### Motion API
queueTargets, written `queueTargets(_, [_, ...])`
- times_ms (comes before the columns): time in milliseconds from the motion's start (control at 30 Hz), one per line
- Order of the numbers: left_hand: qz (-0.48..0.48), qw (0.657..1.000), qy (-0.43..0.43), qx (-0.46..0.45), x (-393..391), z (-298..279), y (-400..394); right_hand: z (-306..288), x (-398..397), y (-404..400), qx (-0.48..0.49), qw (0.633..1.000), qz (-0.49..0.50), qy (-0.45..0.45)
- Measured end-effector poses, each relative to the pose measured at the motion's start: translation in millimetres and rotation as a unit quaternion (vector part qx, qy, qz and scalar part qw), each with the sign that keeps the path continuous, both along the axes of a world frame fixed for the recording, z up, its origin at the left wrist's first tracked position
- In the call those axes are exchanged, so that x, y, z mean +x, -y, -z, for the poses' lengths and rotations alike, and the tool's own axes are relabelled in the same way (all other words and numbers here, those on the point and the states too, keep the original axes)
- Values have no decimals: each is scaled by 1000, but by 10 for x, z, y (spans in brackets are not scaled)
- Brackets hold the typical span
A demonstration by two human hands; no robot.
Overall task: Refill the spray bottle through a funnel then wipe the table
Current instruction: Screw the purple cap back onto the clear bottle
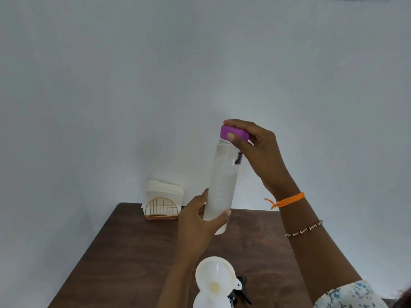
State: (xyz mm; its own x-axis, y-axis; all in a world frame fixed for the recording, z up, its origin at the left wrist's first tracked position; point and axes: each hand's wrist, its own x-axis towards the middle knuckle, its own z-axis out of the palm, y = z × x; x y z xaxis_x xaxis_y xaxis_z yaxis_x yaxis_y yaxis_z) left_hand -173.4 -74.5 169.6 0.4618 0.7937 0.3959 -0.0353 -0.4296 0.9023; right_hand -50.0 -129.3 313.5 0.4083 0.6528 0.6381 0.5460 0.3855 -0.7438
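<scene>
Left hand point(200, 218): wrapped round the lower part of the bottle point(222, 183), held upright above the table point(124, 252), mid-frame.
Right hand point(260, 152): fingers and thumb pinch the purple cap point(235, 132) on top.
Funnel point(215, 276): white, bottom centre, sitting in the spray bottle point(209, 301).
Trigger head point(241, 290): black, beside the funnel.
Napkins point(163, 190): in a gold holder point(161, 208), table's far edge.

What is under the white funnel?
The white funnel sits in the top of the white spray bottle. The funnel covers the bottle's opening, and the picture's bottom edge cuts off the rest of it.
</scene>
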Motion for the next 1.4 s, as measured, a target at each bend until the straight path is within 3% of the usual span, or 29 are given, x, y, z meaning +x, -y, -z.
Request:
queueTargets(133, [47,999,9,-1,-2,-167,-104,-158,73,40,13,1000,-21,-3])
queueTargets(333, [154,987,18,-44,-7,-181,-173,-277,223,112,-23,986,-161,-29])
queueTargets(467, [127,990,43,-38,17,-107,-79,-266,282,138,-68,985,-158,-20])
queueTargets(633, [35,999,40,-13,43,-74,-11,-239,255,137,-104,994,-35,24])
queueTargets(767, [17,999,35,-15,46,-79,12,-226,205,121,-113,993,29,34])
queueTargets(833, [18,999,35,-19,44,-90,19,-209,224,116,-123,992,0,15])
queueTargets(1000, [19,999,35,-28,28,-111,37,-143,267,130,-65,978,-178,-88])
queueTargets(1100, [21,999,34,-24,22,-121,52,-132,255,105,-65,983,-164,-58])
queueTargets(1267, [19,999,34,-12,15,-150,96,-162,142,35,-61,996,-37,-51])
queueTargets(1400, [23,999,46,-18,-12,-172,84,-180,194,47,-61,986,-113,-104])
